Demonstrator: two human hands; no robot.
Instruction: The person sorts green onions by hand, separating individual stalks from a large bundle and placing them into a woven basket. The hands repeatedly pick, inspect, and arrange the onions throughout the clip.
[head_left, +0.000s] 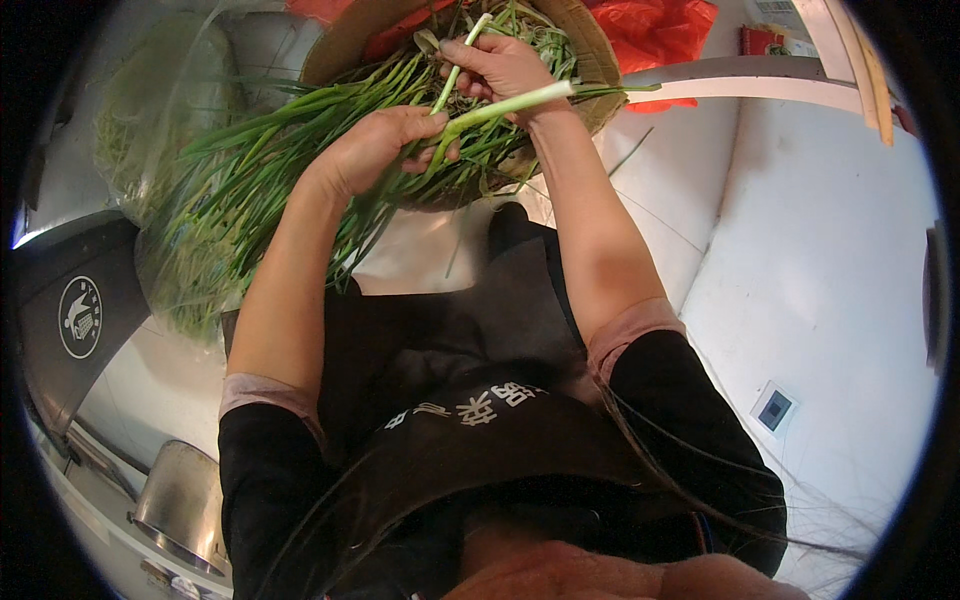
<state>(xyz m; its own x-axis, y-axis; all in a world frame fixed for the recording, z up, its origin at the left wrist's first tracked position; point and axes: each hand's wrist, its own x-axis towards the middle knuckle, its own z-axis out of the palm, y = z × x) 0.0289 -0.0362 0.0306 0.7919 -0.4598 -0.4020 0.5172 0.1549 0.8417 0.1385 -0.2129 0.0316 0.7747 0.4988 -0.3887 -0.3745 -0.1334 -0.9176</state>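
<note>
My left hand (379, 146) is closed around green onion stalks below their pale ends. One thick stalk (514, 106) with a white tip sticks out of it to the right, passing in front of my right wrist. A thinner stalk (453, 75) rises from the same grip. The fingers of my right hand (506, 66) pinch that thinner stalk near its white end. Long green leaves (247, 161) fan out to the left, beneath my left forearm. Under both hands is a brown container (598, 52), seemingly cardboard, filled with loose onion leaves and trimmings.
Clear plastic bags (161, 150) of greens lie at the left, near a dark bin (82, 300) with a printed emblem. A metal pot (180, 502) stands lower left. Red plastic (652, 37) lies behind the container. A white wall (817, 225) rises at the right.
</note>
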